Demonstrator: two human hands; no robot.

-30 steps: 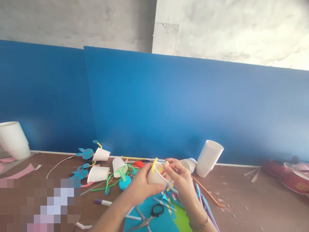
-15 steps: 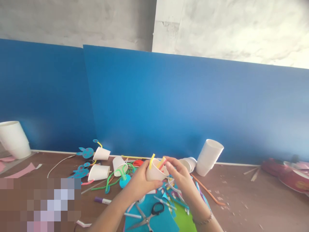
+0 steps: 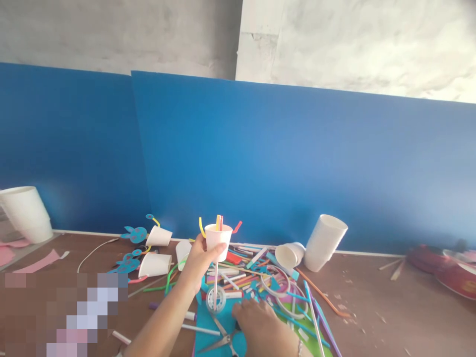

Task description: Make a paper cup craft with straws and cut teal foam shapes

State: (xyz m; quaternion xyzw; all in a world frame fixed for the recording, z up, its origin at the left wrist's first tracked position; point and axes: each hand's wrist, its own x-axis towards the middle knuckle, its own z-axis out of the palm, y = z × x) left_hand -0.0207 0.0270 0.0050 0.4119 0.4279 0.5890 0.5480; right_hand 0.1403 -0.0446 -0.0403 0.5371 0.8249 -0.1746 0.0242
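My left hand (image 3: 204, 265) is closed around a white paper cup (image 3: 218, 240), held upright above the table. Yellow and red bent straws (image 3: 202, 227) stick out from its sides, and more straw ends stand up inside it. A thin straw or stick (image 3: 216, 280) runs down below the cup, in front of a tape roll (image 3: 216, 299). My right hand (image 3: 260, 322) is low over the craft pile, back upward, beside the scissors (image 3: 225, 339) and partly covering their black handle. Its fingertips are hidden. The scissors lie on blue paper (image 3: 208, 322).
White cups with blue spotted cutouts (image 3: 154, 264) lie at the left. Loose straws, markers and paper scraps crowd the middle. A stack of cups (image 3: 325, 243) stands right of a tipped cup (image 3: 289, 255). An orange straw (image 3: 323, 292) lies right. A blue panel (image 3: 260, 163) rises behind.
My right hand has let go of the straws at the cup and moved down to the scissors. My left hand has raised the cup, moved it left and turned it upright.
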